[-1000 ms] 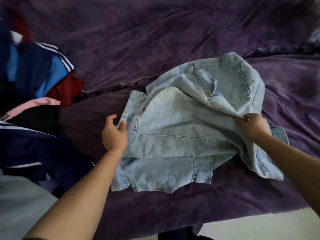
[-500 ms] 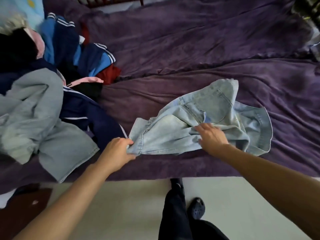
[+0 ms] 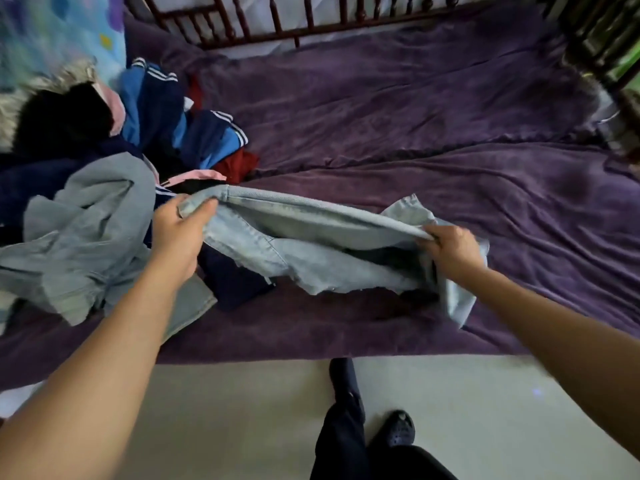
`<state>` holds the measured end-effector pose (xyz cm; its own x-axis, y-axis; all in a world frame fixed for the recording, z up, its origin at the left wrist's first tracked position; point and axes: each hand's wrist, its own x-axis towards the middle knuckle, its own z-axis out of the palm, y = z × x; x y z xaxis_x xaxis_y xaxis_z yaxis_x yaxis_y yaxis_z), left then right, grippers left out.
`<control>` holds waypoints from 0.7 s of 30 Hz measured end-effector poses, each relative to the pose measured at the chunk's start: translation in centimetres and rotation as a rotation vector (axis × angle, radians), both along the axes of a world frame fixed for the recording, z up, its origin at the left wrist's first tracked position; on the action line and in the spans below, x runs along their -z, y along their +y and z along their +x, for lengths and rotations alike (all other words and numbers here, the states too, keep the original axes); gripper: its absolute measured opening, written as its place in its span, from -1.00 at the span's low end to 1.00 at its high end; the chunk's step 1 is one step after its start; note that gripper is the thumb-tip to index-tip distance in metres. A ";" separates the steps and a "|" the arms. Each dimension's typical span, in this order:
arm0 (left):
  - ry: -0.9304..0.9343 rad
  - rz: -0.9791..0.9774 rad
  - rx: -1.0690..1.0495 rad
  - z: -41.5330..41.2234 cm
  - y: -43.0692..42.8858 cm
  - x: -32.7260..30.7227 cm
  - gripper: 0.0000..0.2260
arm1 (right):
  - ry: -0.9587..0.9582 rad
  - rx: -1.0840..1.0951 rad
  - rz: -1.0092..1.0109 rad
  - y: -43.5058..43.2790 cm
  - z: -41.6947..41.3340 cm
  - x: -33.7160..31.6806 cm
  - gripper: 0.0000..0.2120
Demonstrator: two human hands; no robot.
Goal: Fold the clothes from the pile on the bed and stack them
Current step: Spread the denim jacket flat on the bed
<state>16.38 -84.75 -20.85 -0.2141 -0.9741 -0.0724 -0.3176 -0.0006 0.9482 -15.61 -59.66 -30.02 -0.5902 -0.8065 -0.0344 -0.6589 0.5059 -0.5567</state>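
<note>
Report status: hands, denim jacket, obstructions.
Left hand, right hand each grip the denim jacket. Jacket stretched between them over bed. Clothes pile crowds left side.

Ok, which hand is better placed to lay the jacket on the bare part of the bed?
Probably the right hand: it grips the jacket beside bare cover, while the left hand grips the other end over the pile.

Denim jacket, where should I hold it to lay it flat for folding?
Probably hold the denim jacket by both ends of its long top edge, from the near side: the left hand and right hand grip there, the edge runs taut between them and the rest hangs below.
</note>
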 end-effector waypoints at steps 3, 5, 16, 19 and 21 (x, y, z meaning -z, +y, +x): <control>0.124 -0.074 -0.103 -1.2 -1.2 -2.9 -0.94 | 0.079 -0.051 -0.221 -0.5 -2.8 -7.4 -0.84; 0.116 -0.194 -0.136 -1.9 -1.9 -5.2 -0.88 | 0.098 -0.079 -0.315 -0.5 -3.8 -11.9 -0.79; -0.411 -0.640 -0.062 -7.1 -3.7 -12.1 -0.74 | -0.171 -0.085 -0.068 -1.6 -10.4 -19.4 -0.59; -0.524 -0.446 0.031 -10.1 -4.3 -6.2 -0.76 | -0.131 -0.053 0.150 -3.5 -12.3 -14.0 -0.58; -0.614 -0.369 0.100 -12.2 -4.6 -1.3 -0.77 | -0.022 -0.002 0.263 -5.0 -13.4 -9.4 -0.61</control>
